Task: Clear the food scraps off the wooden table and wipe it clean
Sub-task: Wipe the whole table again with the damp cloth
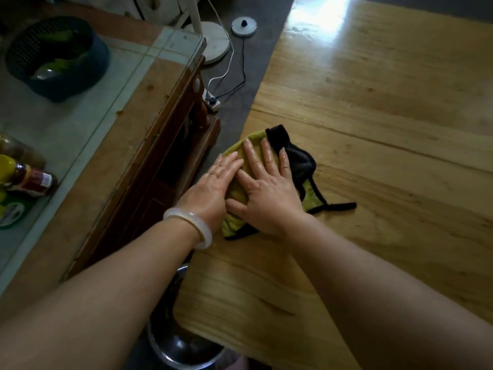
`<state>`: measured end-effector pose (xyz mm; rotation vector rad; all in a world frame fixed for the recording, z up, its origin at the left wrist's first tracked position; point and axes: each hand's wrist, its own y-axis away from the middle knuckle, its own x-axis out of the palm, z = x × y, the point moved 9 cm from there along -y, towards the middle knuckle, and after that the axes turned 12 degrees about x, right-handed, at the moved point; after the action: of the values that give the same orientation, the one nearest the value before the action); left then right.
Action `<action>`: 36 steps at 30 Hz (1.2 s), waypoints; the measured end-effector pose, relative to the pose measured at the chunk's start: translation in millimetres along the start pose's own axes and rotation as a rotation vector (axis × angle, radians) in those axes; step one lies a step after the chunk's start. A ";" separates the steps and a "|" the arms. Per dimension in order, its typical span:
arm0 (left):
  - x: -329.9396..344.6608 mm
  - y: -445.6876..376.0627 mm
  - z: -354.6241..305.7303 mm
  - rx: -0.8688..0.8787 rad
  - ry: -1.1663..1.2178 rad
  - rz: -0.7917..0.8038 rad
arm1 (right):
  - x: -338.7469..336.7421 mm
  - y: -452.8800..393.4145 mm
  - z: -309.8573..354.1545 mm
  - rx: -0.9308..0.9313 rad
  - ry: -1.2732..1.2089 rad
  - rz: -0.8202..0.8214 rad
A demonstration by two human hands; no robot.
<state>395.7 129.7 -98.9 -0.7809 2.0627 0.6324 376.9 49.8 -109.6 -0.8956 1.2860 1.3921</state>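
Observation:
A green cloth (312, 197) with black trim and a black strap lies near the left edge of the wooden table (373, 116). Both my hands press flat on it, fingers straight and side by side. My left hand (213, 188) covers the cloth's left part, right at the table's edge. My right hand (266, 193) covers its middle. A pale bangle sits on my left wrist. No food scraps show on the tabletop in view.
A metal bowl (184, 345) stands on the floor below the table's near-left edge. To the left is a glass-topped cabinet (149, 84) with a dark basket (57, 57) and bottles (29, 177). A power strip (212, 100) and cables lie on the floor between.

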 end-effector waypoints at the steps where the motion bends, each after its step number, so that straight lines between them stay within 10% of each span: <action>1: 3.8 12.4 -1.7 0.013 0.016 -0.004 | 3.5 11.5 6.1 -0.004 -0.010 0.012; 21: 107.2 183.6 -87.9 -0.076 -0.165 0.113 | 52.0 194.3 6.6 -0.413 -0.058 0.130; 30: 96.6 54.4 -117.9 0.149 -0.126 0.089 | 19.2 133.0 -88.7 -0.165 0.018 0.054; 36: 66.0 -15.1 -119.6 -0.016 -0.068 -0.091 | -10.6 88.1 -190.9 0.218 0.043 -0.010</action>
<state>313.6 19.7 -91.9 -0.8465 1.9510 0.6173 274.0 -133.9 -108.8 -0.7853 1.4327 1.2034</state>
